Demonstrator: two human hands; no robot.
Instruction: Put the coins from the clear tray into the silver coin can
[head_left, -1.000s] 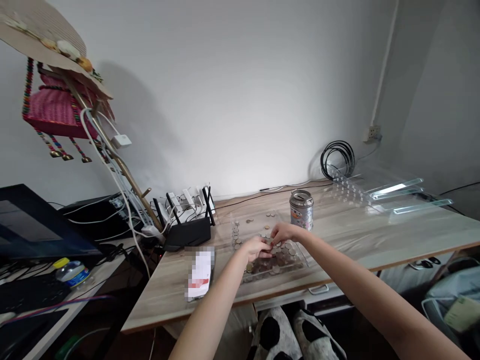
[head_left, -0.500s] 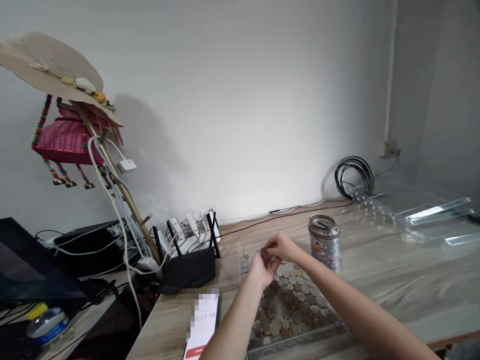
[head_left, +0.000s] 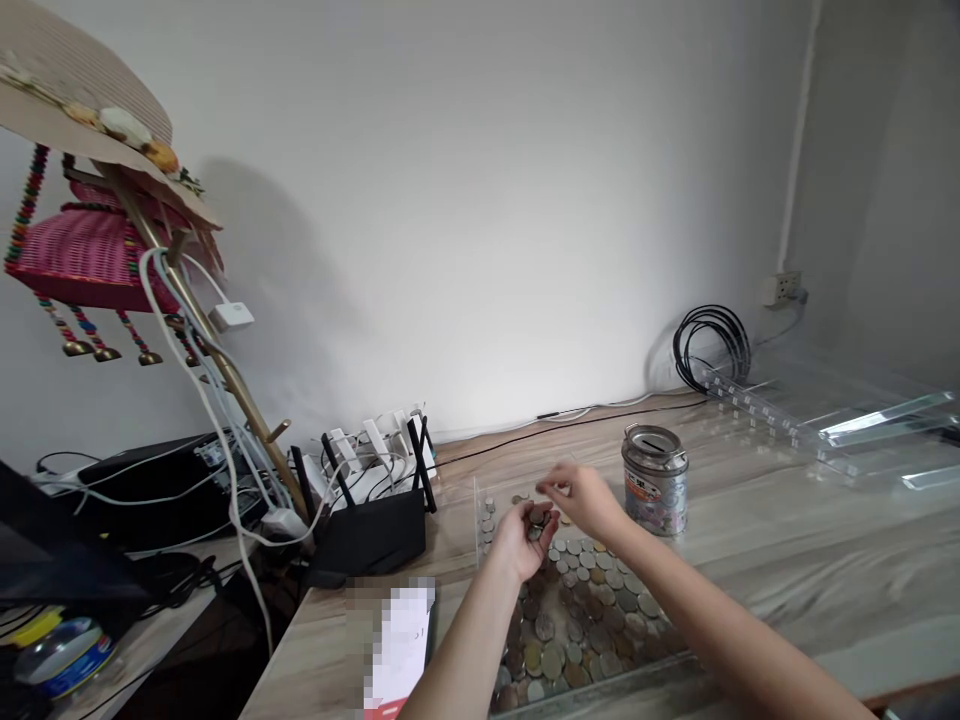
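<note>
A clear tray (head_left: 480, 500) lies on the wooden table (head_left: 787, 560) and holds several coins (head_left: 585, 620) spread flat. Over its far end my left hand (head_left: 521, 535) is cupped palm-up with a few coins in it. My right hand (head_left: 581, 498) hovers just right of it, fingers pinched on a coin. A coin-bank tin (head_left: 655, 479) with a slotted lid stands right of the tray, close to my right wrist.
A black router (head_left: 367, 530) and a white power strip (head_left: 375, 450) sit left of the tray. A phone (head_left: 397, 645) lies at the near edge. A stand with a hat (head_left: 82, 90) and pink bag (head_left: 82, 250) is far left. Coiled cable (head_left: 709, 340) and clear acrylic pieces (head_left: 832, 410) lie at the right.
Both hands rose from the pile of coins and drew slightly apart; my left palm turned up holding coins, and my right hand moved right with a coin. The camera view shifted closer.
</note>
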